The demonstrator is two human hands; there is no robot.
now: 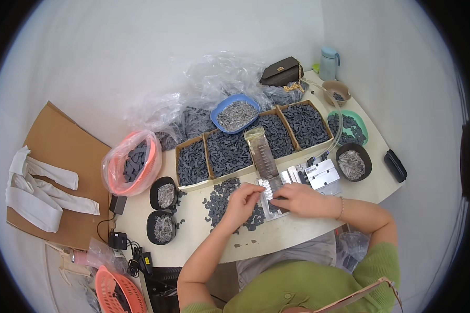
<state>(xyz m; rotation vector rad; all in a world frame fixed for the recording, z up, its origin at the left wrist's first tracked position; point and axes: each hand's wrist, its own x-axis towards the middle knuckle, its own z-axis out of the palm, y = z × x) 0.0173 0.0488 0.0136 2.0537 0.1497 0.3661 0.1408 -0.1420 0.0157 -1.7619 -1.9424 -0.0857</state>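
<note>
Both bare forearms come up from the lower edge and meet at the flat silver metal jig plate (pixel 270 189). The left hand (pixel 242 202), just left of that plate, is curled, fingertips pinched at its near edge. The right hand (pixel 301 200) lies palm-down across the plate's near end, wrist bent inward.

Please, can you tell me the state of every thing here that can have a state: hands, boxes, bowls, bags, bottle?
left hand: fingers pinched over the metal jig
right hand: resting flat on the jig
metal jig: lying flat on the table
cardboard boxes: open, full of dark parts
blue bowl: filled with thin metal pins
brown handbag: closed
blue bottle: upright, lid on
pink basket: wrapped in a clear bag
</note>
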